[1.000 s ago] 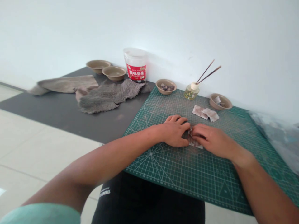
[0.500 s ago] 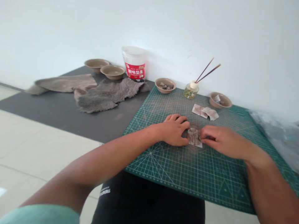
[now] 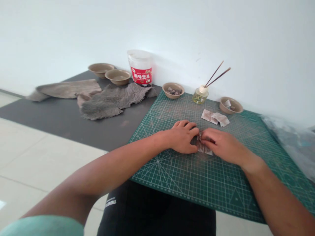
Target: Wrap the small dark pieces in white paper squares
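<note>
A small white piece with brown smudges (image 3: 205,150), looking like cloth or paper, lies flat on the green cutting mat (image 3: 182,173). At its left edge my left hand (image 3: 183,137) rests on the mat, fingers spread, thumb and forefinger touching the piece's side. My right hand (image 3: 219,144) is over the piece, its fingers pinched together; whatever they hold is hidden. Two similar smudged pieces (image 3: 209,116) lie overlapping just beyond my hands.
Behind stand a bowl of small brown lumps (image 3: 173,95), a reed diffuser (image 3: 200,95) and another bowl (image 3: 230,109). Grey furry hide (image 3: 108,101), two bowls (image 3: 118,81) and a red-labelled tub (image 3: 140,67) are left. Clear plastic (image 3: 292,141) lies right.
My right hand has slid left across the smudged piece, close to my left fingertips, covering more of it. My left hand has stayed in place.
</note>
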Motion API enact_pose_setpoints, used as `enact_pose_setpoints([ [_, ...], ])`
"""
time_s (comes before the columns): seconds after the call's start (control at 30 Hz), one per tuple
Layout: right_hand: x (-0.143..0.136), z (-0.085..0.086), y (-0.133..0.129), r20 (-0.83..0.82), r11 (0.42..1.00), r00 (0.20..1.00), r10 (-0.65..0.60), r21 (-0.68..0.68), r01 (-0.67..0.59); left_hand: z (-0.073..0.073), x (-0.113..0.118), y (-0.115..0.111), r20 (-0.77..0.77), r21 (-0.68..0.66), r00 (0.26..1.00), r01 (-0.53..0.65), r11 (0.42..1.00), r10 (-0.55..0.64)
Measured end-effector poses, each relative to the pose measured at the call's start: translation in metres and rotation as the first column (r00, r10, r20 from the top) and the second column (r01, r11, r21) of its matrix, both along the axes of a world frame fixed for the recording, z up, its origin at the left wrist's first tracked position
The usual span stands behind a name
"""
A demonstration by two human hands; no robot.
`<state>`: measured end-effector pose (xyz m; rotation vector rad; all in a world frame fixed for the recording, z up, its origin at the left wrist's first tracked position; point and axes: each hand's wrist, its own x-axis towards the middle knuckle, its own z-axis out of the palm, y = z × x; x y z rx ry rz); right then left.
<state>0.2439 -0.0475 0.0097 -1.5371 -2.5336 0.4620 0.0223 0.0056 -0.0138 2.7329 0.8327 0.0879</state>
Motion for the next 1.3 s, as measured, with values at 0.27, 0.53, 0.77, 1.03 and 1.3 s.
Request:
enact_pose_setpoints([
  [0.27,0.002,0.002,-0.004,0.021,0.990,0.993,0.118,-0.085,-0.116,-0.001,0.000,0.001,-0.003,-0.006,1.000,0.008,1.000,-0.008],
  [0.53,0.007,0.004,-0.002,0.076,0.997,0.996,0.048,-0.069,-0.042,-0.004,0.001,0.002,0.006,0.012,1.000,0.001,1.000,-0.001],
  [0.77,0.002,-0.001,0.001,0.041,0.996,0.998,-0.049,0.071,0.046,-0.002,0.001,0.002,0.002,0.012,1.000,-0.004,1.000,0.004],
  [1.03,0.000,0.003,-0.002,-0.024,0.993,0.994,0.107,-0.052,-0.108,-0.001,0.000,0.002,0.008,0.004,1.000,0.015,1.000,-0.015],
  [1.3,0.007,0.005,-0.001,-0.004,0.978,0.986,0.166,-0.131,-0.165,-0.001,0.000,0.001,0.001,-0.015,1.000,0.001,1.000,-0.001],
])
